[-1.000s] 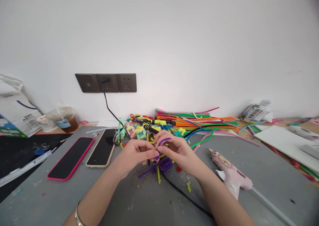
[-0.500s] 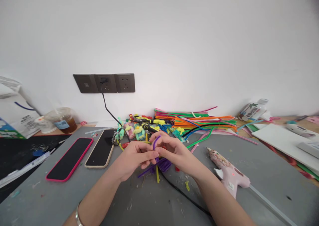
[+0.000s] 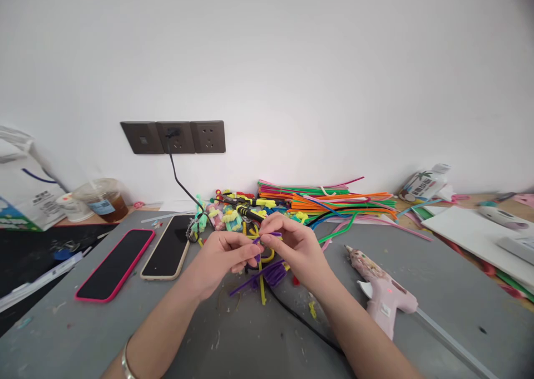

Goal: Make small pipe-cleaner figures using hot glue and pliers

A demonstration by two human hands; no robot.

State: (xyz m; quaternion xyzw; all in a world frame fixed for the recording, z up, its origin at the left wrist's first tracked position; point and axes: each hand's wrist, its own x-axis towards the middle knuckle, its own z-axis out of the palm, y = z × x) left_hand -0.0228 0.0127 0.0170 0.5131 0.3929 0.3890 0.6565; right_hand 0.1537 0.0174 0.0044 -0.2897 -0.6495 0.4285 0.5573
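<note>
A purple pipe cleaner (image 3: 273, 234) is stretched between my two hands above the grey mat. My left hand (image 3: 233, 252) pinches its lower left part between thumb and fingertips. The other stretch is pinched by my right hand (image 3: 287, 244), thumb against forefinger. Just below the fingers lie a dark purple bundle (image 3: 274, 276), loose purple strips and a yellow pipe cleaner (image 3: 262, 293). Behind my hands sits a pile of small pipe-cleaner figures (image 3: 231, 217) with black-and-yellow-handled pliers (image 3: 250, 213), partly covered by the right hand.
Bundles of coloured pipe cleaners (image 3: 342, 202) lie along the wall. A pink glue gun (image 3: 381, 290) rests at right, its black cord (image 3: 304, 322) crossing the mat. Two phones, one red-cased (image 3: 114, 265) and one beige-cased (image 3: 167, 251), lie left; a drink cup (image 3: 104, 201) stands beyond.
The purple strip's free end, upright half a second ago, now points right within my right fingers. My hands have drawn slightly apart. The whole view has shifted a little.
</note>
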